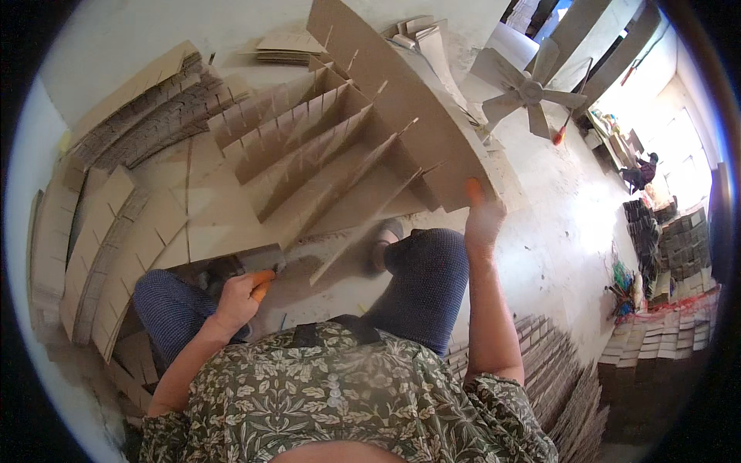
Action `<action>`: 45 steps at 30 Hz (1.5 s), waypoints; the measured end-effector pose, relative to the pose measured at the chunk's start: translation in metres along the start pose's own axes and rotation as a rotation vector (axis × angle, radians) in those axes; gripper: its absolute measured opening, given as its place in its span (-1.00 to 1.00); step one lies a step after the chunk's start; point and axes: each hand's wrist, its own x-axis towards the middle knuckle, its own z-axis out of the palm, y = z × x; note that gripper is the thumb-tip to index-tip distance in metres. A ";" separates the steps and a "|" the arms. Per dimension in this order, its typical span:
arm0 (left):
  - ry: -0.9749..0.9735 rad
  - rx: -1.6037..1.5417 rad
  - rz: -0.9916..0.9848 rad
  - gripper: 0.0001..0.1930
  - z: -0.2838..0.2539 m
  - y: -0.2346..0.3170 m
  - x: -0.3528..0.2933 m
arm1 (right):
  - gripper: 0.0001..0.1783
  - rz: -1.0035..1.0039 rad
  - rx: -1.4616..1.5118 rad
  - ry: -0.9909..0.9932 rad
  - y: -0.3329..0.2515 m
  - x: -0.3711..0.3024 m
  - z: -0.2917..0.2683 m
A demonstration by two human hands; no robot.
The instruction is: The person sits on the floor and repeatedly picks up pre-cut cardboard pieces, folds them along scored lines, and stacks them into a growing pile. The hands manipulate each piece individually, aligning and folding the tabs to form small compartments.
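Observation:
My right hand [485, 220] grips the near end of a long brown cardboard strip [409, 100], with an orange covering on a finger. The strip stands on edge and runs away to the upper left. Several slotted cardboard dividers [301, 143] stand on edge beside it, joined crosswise at its left side; one loose-looking divider [363, 228] slants toward my legs. My left hand [239, 301] is closed near my left knee, orange coverings on its fingertips; what it holds, if anything, I cannot make out. A dark flat board [231, 262] lies just beyond it.
Stacks of slotted cardboard [147, 108] curve around the left, with more slotted pieces [100, 255] nearer. A grey fan [531, 92] stands at the upper right. Bundled cardboard [548, 370] lies by my right side, more stacks [679, 247] farther right. Another person [642, 171] sits far off.

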 end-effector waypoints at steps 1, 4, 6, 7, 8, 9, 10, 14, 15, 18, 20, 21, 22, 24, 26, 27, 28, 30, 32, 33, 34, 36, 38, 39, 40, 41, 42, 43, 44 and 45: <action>-0.013 0.017 -0.009 -0.72 0.000 0.000 0.001 | -0.78 -0.030 0.018 0.011 -0.001 0.001 0.000; -0.052 0.070 -0.047 -0.73 0.000 0.001 0.003 | -0.80 -0.016 -0.063 -0.051 0.007 0.008 0.001; -0.080 0.107 -0.088 -0.75 -0.001 0.003 0.004 | -0.80 0.001 -0.092 -0.070 0.010 0.010 0.001; -0.076 0.106 -0.089 -0.75 0.000 0.001 0.003 | -0.79 -0.007 -0.070 -0.057 0.007 0.010 0.003; -0.072 0.106 -0.090 -0.75 0.002 -0.003 0.002 | -0.79 -0.015 -0.048 -0.044 0.005 0.011 0.005; -0.068 0.105 -0.091 -0.75 0.004 -0.006 0.001 | -0.79 -0.018 -0.104 -0.063 0.009 0.011 0.005; -0.087 0.128 -0.105 -0.75 0.004 -0.006 0.002 | -0.78 -0.022 -0.159 -0.082 0.016 0.013 0.006; -0.128 0.169 -0.107 -0.75 0.007 -0.011 0.004 | -0.78 -0.045 -0.157 -0.053 0.024 0.014 0.013; -0.131 0.166 -0.095 -0.75 0.008 -0.014 0.004 | -0.79 -0.060 -0.150 -0.057 0.025 0.015 0.014; -0.130 0.177 -0.086 -0.76 0.011 -0.019 0.004 | -0.79 -0.104 -0.173 -0.090 0.032 0.016 0.012; -0.123 0.149 -0.088 -0.76 0.011 -0.015 0.005 | -0.80 -0.143 -0.249 -0.136 0.038 0.016 0.013; -0.121 0.134 -0.089 -0.76 0.011 -0.013 0.005 | -0.80 -0.144 -0.232 -0.129 0.040 0.015 0.015; -0.125 0.123 -0.100 -0.76 0.011 -0.013 0.005 | -0.81 -0.142 -0.217 -0.123 0.043 0.013 0.016; -0.134 0.101 -0.120 -0.75 0.011 -0.012 0.005 | -0.82 -0.136 -0.224 -0.136 0.047 0.012 0.018; -0.157 0.133 -0.114 -0.76 0.010 -0.009 0.007 | -0.83 -0.125 -0.274 -0.168 0.049 0.012 0.018; -0.170 0.149 -0.111 -0.76 0.009 -0.007 0.008 | -0.84 -0.123 -0.262 -0.174 0.048 0.014 0.017; -0.171 0.130 -0.138 -0.76 0.008 -0.005 0.008 | -0.84 -0.120 -0.252 -0.177 0.045 0.017 0.017; -0.174 0.092 -0.192 -0.76 0.008 -0.002 0.009 | -0.85 -0.122 -0.231 -0.174 0.039 0.019 0.016; -0.164 0.090 -0.151 -0.76 0.009 -0.008 0.007 | -0.85 -0.137 -0.215 -0.161 0.034 0.016 0.018; -0.158 0.090 -0.131 -0.76 0.010 -0.010 0.006 | -0.85 -0.103 -0.223 -0.167 0.037 0.014 0.019; -0.152 0.081 -0.133 -0.76 0.010 -0.009 0.007 | -0.85 -0.072 -0.228 -0.170 0.042 0.013 0.022; -0.141 0.065 -0.138 -0.76 0.008 -0.005 0.008 | -0.86 -0.063 -0.272 -0.183 0.045 0.016 0.020; -0.085 0.044 -0.148 -0.76 0.006 -0.005 0.007 | -0.88 -0.071 -0.232 -0.210 0.032 0.018 0.019; -0.057 0.033 -0.153 -0.76 0.005 -0.005 0.007 | -0.89 -0.076 -0.212 -0.224 0.027 0.020 0.018; -0.033 -0.025 -0.168 -0.77 0.003 -0.003 0.008 | -0.90 -0.065 -0.170 -0.226 0.033 0.021 0.018; -0.008 -0.083 -0.183 -0.77 0.002 -0.002 0.011 | -0.90 -0.055 -0.127 -0.227 0.043 0.023 0.019; 0.016 -0.141 -0.198 -0.78 0.001 -0.001 0.013 | -0.91 -0.046 -0.085 -0.228 0.049 0.023 0.018; 0.046 -0.178 -0.177 -0.77 0.003 -0.003 0.012 | -0.91 -0.047 -0.139 -0.245 0.048 0.021 0.018; 0.076 -0.215 -0.155 -0.76 0.006 -0.008 0.011 | -0.92 -0.048 -0.193 -0.262 0.045 0.018 0.019; 0.106 -0.251 -0.133 -0.75 0.008 -0.009 0.011 | -0.91 -0.048 -0.246 -0.278 0.044 0.016 0.018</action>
